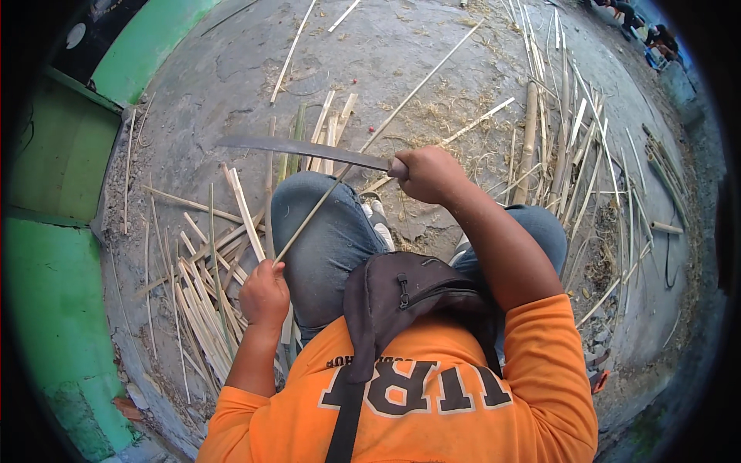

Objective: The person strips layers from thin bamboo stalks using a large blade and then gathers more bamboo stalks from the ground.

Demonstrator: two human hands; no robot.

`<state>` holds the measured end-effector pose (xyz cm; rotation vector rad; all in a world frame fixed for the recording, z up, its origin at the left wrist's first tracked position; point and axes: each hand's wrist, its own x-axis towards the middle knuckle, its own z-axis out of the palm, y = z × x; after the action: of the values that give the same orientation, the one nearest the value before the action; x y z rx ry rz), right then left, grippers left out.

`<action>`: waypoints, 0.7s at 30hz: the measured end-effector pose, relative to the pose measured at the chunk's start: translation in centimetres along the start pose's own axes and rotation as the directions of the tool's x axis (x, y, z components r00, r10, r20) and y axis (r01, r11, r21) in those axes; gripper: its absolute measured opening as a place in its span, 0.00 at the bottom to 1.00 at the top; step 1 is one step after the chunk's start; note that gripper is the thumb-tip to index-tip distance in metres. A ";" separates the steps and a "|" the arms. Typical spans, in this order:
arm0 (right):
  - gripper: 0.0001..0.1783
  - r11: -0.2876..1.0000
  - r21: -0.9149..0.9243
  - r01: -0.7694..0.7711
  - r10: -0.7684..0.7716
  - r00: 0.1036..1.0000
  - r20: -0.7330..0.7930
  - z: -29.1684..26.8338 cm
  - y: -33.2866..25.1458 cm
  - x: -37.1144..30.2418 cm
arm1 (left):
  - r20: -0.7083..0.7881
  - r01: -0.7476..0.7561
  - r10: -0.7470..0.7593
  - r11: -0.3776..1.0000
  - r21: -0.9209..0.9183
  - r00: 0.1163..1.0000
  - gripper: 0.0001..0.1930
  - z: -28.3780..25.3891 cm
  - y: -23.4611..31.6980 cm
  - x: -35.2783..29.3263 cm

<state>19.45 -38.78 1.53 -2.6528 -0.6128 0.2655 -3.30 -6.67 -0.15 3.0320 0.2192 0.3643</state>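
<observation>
My left hand (264,295) is closed around the lower end of a long thin bamboo strip (419,89). The strip slants up and to the right, passing over my left knee. In my right hand (434,177) is the handle of a machete, gripped in a fist. Its long grey blade (301,147) points left and crosses the strip just beyond the knee; whether the two touch, I cannot tell. Pale split pieces (245,212) stand close by my left hand, and it is unclear if it holds any of them. A dark bag (417,285) rests against my lap.
Loose bamboo strips (204,309) are heaped at my left. More strips and poles (527,143) lie along the right. Shavings (432,116) litter the concrete floor (231,85). A green wall (54,309) bounds the left side. People (660,46) sit at the far right.
</observation>
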 end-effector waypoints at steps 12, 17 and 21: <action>0.11 0.980 0.179 -0.083 0.105 0.988 -0.111 -1.3 5.3 1.1 | 0.012 -0.025 0.026 0.998 -0.056 1.000 0.08 1.2 -0.6 -0.3; 0.11 0.997 0.071 0.017 -0.022 0.997 0.074 -1.3 0.1 -1.1 | 0.002 -0.045 0.045 0.998 -0.033 0.999 0.08 0.9 -1.3 -0.3; 0.12 0.998 0.054 -0.024 0.023 1.000 0.017 -2.0 2.2 -0.4 | -0.027 -0.068 0.067 0.998 -0.013 0.997 0.10 0.8 -1.2 0.1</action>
<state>20.45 -41.50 2.43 -2.6100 -0.5714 0.3064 -3.20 -5.57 -1.07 3.0277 0.1157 0.4087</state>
